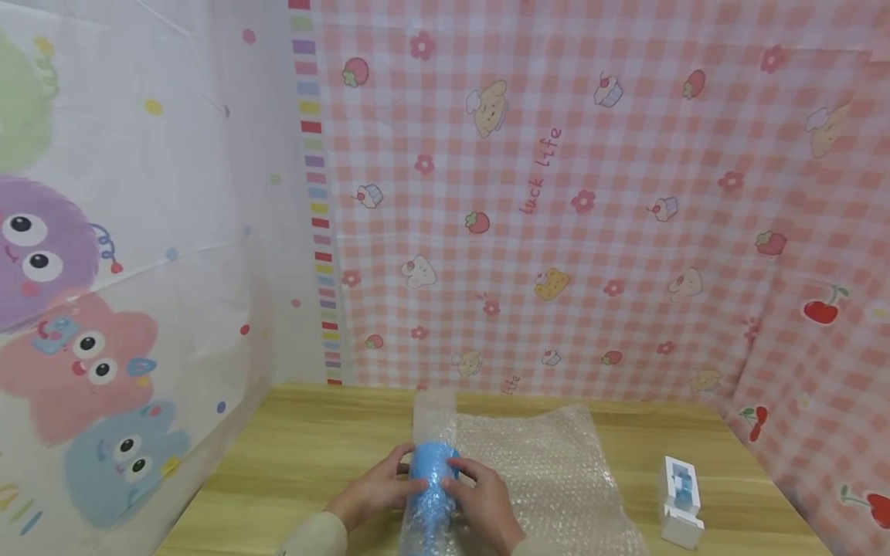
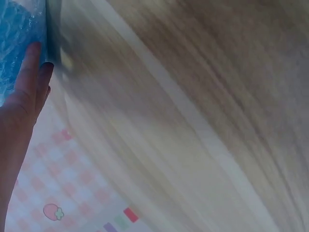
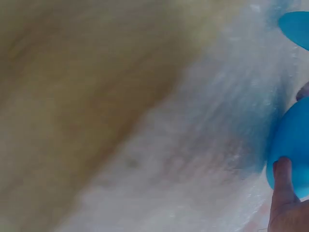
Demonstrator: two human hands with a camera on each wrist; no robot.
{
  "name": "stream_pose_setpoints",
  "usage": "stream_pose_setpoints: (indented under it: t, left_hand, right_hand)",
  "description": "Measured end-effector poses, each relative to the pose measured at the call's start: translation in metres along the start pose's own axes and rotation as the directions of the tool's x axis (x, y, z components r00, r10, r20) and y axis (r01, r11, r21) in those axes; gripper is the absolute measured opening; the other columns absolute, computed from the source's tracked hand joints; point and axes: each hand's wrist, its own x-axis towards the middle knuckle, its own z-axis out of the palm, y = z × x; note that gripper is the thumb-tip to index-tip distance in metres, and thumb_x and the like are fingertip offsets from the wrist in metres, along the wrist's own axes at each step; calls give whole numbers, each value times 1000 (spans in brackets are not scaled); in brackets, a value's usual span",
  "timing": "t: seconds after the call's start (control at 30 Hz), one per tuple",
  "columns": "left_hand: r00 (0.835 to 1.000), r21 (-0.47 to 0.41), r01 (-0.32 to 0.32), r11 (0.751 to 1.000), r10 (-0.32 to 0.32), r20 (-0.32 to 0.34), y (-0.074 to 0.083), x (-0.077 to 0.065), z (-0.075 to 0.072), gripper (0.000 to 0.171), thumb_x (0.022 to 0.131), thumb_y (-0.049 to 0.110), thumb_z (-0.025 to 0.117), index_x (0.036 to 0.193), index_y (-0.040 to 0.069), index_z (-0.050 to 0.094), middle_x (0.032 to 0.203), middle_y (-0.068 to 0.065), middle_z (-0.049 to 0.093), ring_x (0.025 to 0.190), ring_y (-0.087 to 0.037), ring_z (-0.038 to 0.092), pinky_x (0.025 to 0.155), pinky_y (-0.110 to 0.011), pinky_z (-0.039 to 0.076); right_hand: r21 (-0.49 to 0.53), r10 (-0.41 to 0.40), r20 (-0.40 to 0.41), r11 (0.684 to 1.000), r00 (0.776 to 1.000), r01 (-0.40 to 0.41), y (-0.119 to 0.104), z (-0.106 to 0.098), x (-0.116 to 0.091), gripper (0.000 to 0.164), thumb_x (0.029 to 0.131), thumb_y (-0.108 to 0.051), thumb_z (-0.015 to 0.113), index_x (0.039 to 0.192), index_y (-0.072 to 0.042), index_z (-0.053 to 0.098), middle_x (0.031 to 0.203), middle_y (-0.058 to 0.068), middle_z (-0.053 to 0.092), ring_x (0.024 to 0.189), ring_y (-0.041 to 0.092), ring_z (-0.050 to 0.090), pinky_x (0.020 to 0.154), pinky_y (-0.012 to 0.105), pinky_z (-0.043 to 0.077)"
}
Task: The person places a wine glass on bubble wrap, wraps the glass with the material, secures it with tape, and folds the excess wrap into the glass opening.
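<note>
Box (image 1: 681, 525) right of bubble wrap (image 1: 538, 471) (an item (image 1: 684, 488) inside, apparently).

Pink checked cloth (image 1: 626, 147), behind the surface (image 1: 292, 455): 2 legible printed texts. Item 1: lettering "luck life" (image 1: 541, 171), red script, slanting, well above the surface. Item 2: lettering "life" (image 1: 511, 384), similar script, just above the surface's far edge.

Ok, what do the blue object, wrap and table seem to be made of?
Blue object: probably plastic, smooth and evenly coloured. Wrap: clear, shiny plastic bubble film, with small bumps catching light. Table: smooth wood or wood-look covering; grain streaks show, but could be printed.
</note>
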Motion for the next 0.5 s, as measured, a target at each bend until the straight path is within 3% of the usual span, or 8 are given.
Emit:
stream_pose_setpoints:
  t: [0.17, 0.37, 0.5]
  left_hand:
    - [1000, 28, 15, 999, -15, -16, -1, 3, 1, 82, 92, 27, 73, 153, 1, 24, 140, -38, 39, 119, -52, 51, 88, -55, 53]
    - [1000, 12, 28, 1000, -28, -11, 1, 6, 1, 79, 94, 25, 69, 154, 2, 24, 141, -38, 38, 121, -54, 48, 89, -58, 52]
    - [1000, 13, 10, 1000, -10, -16, 2, 7, 3, 81, 94, 23, 69, 153, 0, 19, 142, -39, 36, 122, -54, 48, 88, -58, 52]
  right_hand:
    - [135, 121, 30, 983, 992, -124, 8, 2, 1, 45, 91, -20, 73, 128, 2, 60, 133, 28, 55, 110, 37, 64, 82, 41, 58]
    - [247, 134, 38, 959, 990, -139, 11, 2, 1, 51, 91, -15, 72, 130, 11, 52, 133, 36, 50, 100, 36, 68, 76, 40, 59]
    - [255, 184, 30, 949, 982, -186, 10, 1, 1, 53, 91, -17, 72, 131, 11, 50, 133, 36, 50, 100, 34, 68, 77, 41, 59]
